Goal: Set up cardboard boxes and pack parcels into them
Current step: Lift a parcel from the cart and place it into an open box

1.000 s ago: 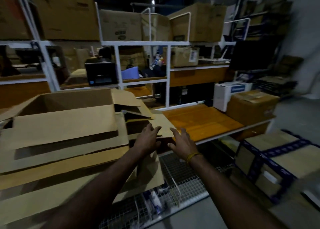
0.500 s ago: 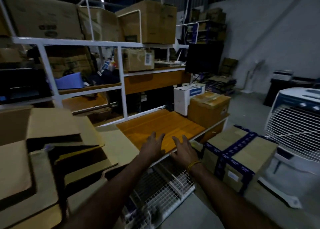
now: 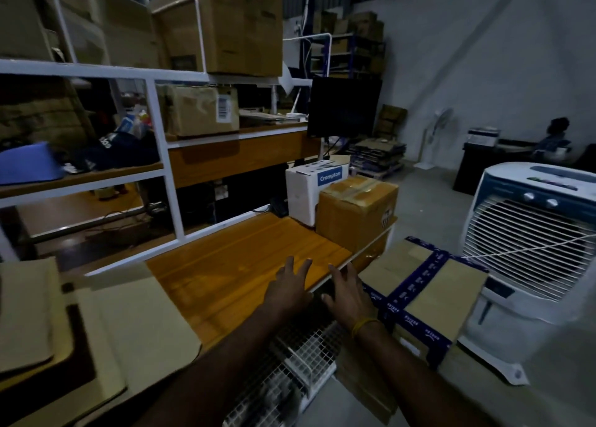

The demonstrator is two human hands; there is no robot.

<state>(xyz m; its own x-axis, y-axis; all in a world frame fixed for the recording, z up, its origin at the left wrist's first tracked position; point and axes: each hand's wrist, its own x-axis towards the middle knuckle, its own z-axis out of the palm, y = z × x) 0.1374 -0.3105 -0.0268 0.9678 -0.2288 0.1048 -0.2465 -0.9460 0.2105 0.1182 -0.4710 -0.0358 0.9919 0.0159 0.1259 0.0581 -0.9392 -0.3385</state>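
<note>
hands (image 3: 290,289): 2 | sealed boxes on bench (image 3: 356,208): 2 | air coolers (image 3: 529,229): 1

Flattened cardboard (image 3: 106,323) cut off by left and bottom edges. Blue-taped box (image 3: 429,297) partly hidden behind right hand (image 3: 346,292). Air cooler (image 3: 532,233) cut by right edge. Shelf clutter (image 3: 129,129) too dim to identify. Seated person (image 3: 556,136) too small to make out.

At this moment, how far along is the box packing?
Done: a sealed brown box and a blue-taped box stand closed. In hand: nothing; left hand and right hand reach out open over the wooden bench. Left: flat cardboard still unassembled.
</note>
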